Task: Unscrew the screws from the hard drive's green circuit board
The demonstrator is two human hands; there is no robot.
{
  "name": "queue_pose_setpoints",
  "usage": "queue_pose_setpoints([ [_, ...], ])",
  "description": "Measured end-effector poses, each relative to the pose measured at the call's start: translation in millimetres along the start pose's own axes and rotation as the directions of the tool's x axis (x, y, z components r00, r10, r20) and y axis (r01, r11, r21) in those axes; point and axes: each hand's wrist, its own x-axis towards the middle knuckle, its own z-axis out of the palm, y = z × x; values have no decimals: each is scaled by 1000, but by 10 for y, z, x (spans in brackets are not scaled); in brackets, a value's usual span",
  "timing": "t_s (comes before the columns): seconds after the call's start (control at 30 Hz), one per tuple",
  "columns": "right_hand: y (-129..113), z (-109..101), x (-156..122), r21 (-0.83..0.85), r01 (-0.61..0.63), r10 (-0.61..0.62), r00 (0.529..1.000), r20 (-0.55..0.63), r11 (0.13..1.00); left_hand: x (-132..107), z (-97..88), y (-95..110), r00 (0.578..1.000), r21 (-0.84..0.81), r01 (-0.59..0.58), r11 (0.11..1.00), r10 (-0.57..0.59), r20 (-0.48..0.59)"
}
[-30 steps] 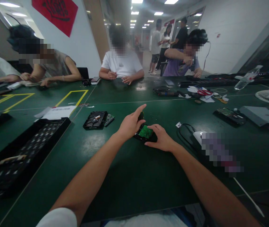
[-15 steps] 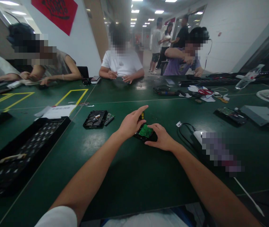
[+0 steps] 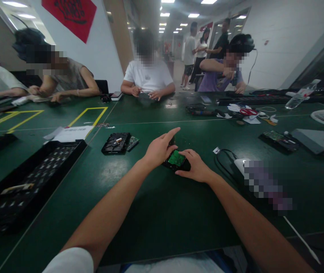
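A hard drive (image 3: 176,159) with its green circuit board facing up lies on the green table in front of me. My right hand (image 3: 192,163) grips the drive's right side, with the thumb at the near edge and fingers at the far edge. My left hand (image 3: 162,148) is above the drive's left side, index finger stretched forward and thumb bent in. Between that thumb and index finger shows a dark upright handle (image 3: 173,143), apparently a screwdriver's; its tip is hidden, and so are the other left fingers.
Left of my hands lie another black drive (image 3: 115,143) and a loose circuit board (image 3: 132,143). A long black tray (image 3: 73,151) stands farther left. On the right are a white device with a cable (image 3: 240,163), a drive (image 3: 279,141) and a grey box (image 3: 318,141). Several people sit opposite.
The view has shifted slightly. Yellow on the handle beside my left thumb showed before and is now dark. Both hands keep their places at the drive.
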Motion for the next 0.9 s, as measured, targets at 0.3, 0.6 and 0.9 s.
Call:
queue_pose_setpoints([
  [0.3, -4, -7, 3, -1, 7, -7, 1000, 2, 1000, -5, 2, 8, 993, -185, -64, 981, 82, 90],
  [0.6, -1, -2, 4, -12, 7, -6, 1000, 10, 1000, -8, 16, -10, 999, 87, 42, 995, -39, -30],
  [0.9, 39, 39, 7, -25, 41, -41, 999, -13, 999, -7, -48, -16, 999, -297, -41, 954, 43, 1],
])
